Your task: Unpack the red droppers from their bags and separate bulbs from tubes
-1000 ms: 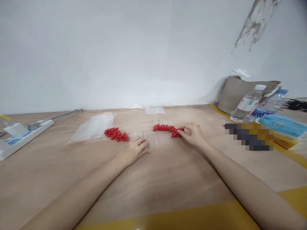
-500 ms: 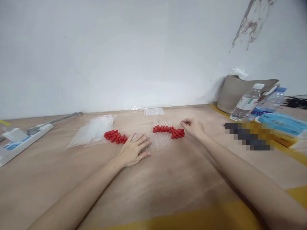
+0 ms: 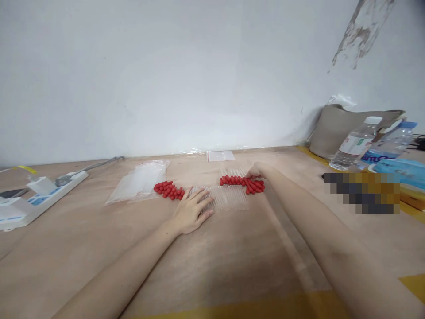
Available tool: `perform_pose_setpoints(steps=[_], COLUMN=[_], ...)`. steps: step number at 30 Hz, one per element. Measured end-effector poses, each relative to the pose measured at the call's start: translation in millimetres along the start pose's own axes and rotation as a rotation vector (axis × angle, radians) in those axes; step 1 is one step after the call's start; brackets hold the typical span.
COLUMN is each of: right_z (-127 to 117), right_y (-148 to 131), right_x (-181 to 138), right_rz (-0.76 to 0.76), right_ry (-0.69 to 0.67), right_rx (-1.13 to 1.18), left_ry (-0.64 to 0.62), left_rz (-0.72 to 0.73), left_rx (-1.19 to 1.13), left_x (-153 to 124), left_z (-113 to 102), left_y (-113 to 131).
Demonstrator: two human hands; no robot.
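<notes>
My left hand (image 3: pixel 193 212) lies flat with fingers spread on a row of clear thin tubes (image 3: pixel 229 197), side by side on the table. Red rubber bulbs (image 3: pixel 168 190) cluster left of its fingers. A second group of red bulbs (image 3: pixel 232 180) runs along the tubes' far edge, and more clear tubes (image 3: pixel 232 172) stick out behind it; together they look like droppers. Their right end fans out loosely. My right hand (image 3: pixel 259 170) reaches just behind that end, fingers curled down at the bulbs and tubes. Its fingertips are partly hidden, so what they pinch does not show.
Clear plastic bags (image 3: pixel 141 179) lie at the left, and a small zip bag (image 3: pixel 221 156) lies near the wall. A white power strip (image 3: pixel 55 199) is far left. Bottles (image 3: pixel 357 146), a grey-brown container (image 3: pixel 332 126) and a blue packet (image 3: pixel 401 173) stand or lie at right.
My right hand has moved left and in behind the right end of the red bulbs. My left hand stays flat on the tubes. The whole view has shifted slightly.
</notes>
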State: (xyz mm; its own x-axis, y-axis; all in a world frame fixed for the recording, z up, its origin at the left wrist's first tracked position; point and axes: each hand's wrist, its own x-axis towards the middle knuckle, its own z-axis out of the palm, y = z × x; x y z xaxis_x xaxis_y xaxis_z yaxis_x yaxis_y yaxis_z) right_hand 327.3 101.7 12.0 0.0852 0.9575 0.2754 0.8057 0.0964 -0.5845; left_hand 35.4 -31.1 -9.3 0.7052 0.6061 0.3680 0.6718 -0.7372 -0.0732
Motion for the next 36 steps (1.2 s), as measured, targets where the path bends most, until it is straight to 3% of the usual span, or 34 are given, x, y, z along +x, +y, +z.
perform_pose_setpoints(steps=[5,10,14,16,18,21,27,31,36], right_z=[-2,-27,-39,-32,-18,5,24,25,24], right_y=[-3,-26,-46,-50,-49,-46,-43,-42,-43], right_x=[2,-5,-46,-82,-118,-159,-171,-168,-170], right_rz=[0.195,0.171,0.019,-0.238,-0.469,-0.669,-0.787,-0.803,-0.815], right_ry=[-0.228,-0.185,0.005,0.207,0.236,0.248,0.238,0.235,0.267], right_rx=[0.030,0.138,0.228,0.197,0.064,-0.054,-0.049,-0.059,-0.094], left_ry=[0.048,0.133,0.268,0.363,0.453,0.514,0.478,0.503,0.437], left_rz=[-0.017,-0.077,-0.137,-0.159,-0.157,-0.078,0.093,0.116,0.113], left_rx=[-0.006,-0.040,-0.042,-0.039,-0.031,0.006,0.062,0.096,0.133], left_x=[0,-2,-3,-2,-2,1,7,11,10], left_z=[1,2,3,3,1,-1,0,4,5], left_y=[0,0,0,2,6,16,33,35,35])
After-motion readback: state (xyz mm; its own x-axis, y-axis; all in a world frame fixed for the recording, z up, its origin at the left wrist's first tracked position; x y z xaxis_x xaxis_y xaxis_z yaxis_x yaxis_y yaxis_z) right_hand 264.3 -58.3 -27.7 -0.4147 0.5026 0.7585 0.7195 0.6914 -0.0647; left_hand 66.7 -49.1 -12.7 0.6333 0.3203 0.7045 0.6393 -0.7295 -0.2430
